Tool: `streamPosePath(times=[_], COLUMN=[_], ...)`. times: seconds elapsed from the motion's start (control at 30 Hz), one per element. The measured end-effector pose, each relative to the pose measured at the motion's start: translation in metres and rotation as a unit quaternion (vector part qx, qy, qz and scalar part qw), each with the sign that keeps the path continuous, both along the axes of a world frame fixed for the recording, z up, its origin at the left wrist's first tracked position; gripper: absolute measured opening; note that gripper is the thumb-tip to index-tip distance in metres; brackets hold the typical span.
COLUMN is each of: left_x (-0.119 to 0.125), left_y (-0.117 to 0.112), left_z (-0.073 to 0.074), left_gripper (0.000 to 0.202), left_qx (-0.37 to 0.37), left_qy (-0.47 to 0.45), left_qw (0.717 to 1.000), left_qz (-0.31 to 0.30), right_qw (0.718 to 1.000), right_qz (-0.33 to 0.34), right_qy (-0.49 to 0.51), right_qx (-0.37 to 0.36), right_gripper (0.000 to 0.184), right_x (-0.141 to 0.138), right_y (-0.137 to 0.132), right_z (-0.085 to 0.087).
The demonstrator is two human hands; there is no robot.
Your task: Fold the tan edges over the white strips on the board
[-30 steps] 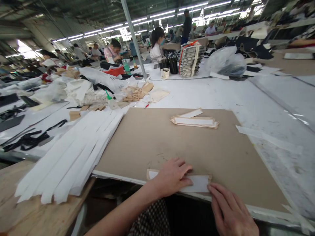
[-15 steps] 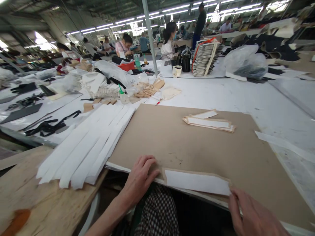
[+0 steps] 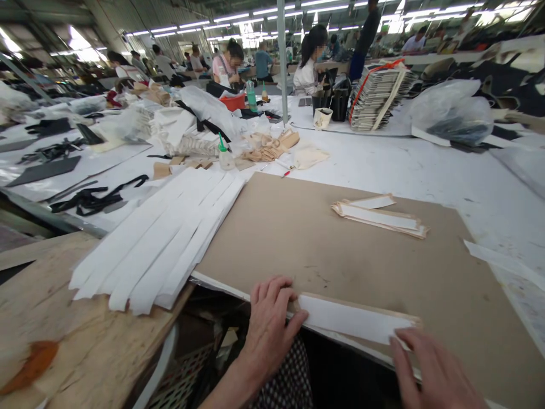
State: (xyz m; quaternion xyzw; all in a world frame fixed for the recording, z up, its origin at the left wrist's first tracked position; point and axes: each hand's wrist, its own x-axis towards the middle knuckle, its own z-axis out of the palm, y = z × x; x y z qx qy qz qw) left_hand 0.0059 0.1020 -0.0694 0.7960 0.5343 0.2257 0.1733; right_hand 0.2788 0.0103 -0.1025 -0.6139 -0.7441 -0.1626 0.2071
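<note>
A white strip on tan backing [image 3: 351, 318] lies along the near edge of a large tan cardboard board [image 3: 323, 238]. My left hand [image 3: 270, 329] rests with spread fingers at the strip's left end, touching it. My right hand [image 3: 430, 369] is blurred at the right end, its fingertips on or just over the strip's lower edge. Farther up the board, out of reach of both hands, lies a small stack of similar tan-edged strips [image 3: 378, 218].
Long white fabric strips [image 3: 157, 238] overlap on the left, over a wooden table edge [image 3: 55, 295]. Beyond stand a glue bottle [image 3: 224, 156], a tied bundle of pieces [image 3: 377, 96] and a plastic bag [image 3: 451, 113]. Co-workers [image 3: 313, 62] sit at the far tables.
My hands have spread from lying over the strip to its two ends, so more of the strip shows. The view has swung left, shifting the scene rightward in the picture.
</note>
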Motion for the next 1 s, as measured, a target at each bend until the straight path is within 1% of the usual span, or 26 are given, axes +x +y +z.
streamPosePath(times=[0.03, 0.07, 0.17, 0.23, 0.3, 0.37, 0.5, 0.63, 0.73, 0.87, 0.93, 1.0], left_x=[0.001, 0.002, 0.003, 0.001, -0.002, -0.005, -0.007, -0.003, 0.0, 0.0, -0.003, -0.008], left_y=[0.0, 0.0, 0.001, 0.004, 0.009, 0.014, 0.023, 0.029, 0.033, 0.036, 0.038, 0.04], left_z=[0.001, 0.002, 0.003, 0.003, 0.002, 0.001, 0.0, 0.002, 0.004, 0.008, 0.01, 0.012], left_gripper=[0.019, 0.018, 0.015, 0.009, 0.005, 0.006, 0.001, 0.011, 0.014, 0.016, 0.017, 0.017], left_qx=[-0.008, -0.015, -0.027, -0.03, -0.033, -0.036, -0.028, -0.025, -0.042, -0.094, -0.115, -0.117], left_qy=[-0.007, -0.015, -0.039, -0.053, -0.065, -0.07, -0.051, -0.047, -0.066, -0.125, -0.149, -0.152], left_qw=[1.0, 1.0, 0.999, 0.998, 0.997, 0.997, 0.998, 0.999, 0.997, 0.987, 0.982, 0.981], left_qz=[0.004, 0.007, 0.008, 0.008, 0.016, 0.025, 0.015, 0.011, -0.005, -0.035, -0.035, -0.029], right_qw=[0.999, 0.995, 0.983, 0.976, 0.974, 0.972, 0.974, 0.978, 0.978, 0.975, 0.974, 0.974], right_qz=[0.049, 0.083, 0.132, 0.142, 0.137, 0.13, 0.124, 0.124, 0.136, 0.155, 0.155, 0.15], right_qy=[0.018, 0.047, 0.126, 0.155, 0.174, 0.183, 0.177, 0.161, 0.151, 0.154, 0.16, 0.166], right_qx=[0.001, 0.016, -0.028, -0.049, -0.057, -0.064, -0.067, -0.047, -0.039, -0.041, -0.043, -0.045], right_gripper=[0.029, 0.029, 0.027, 0.026, 0.024, 0.024, 0.026, 0.027, 0.029, 0.029, 0.028, 0.028], right_x=[-0.018, -0.037, -0.084, -0.1, -0.103, -0.1, -0.096, -0.098, -0.097, -0.096, -0.096, -0.097], right_y=[0.008, 0.017, 0.04, 0.049, 0.053, 0.054, 0.051, 0.05, 0.051, 0.053, 0.054, 0.054], right_z=[0.003, 0.006, 0.01, 0.008, 0.005, 0.001, -0.004, -0.005, -0.004, -0.001, 0.0, -0.001])
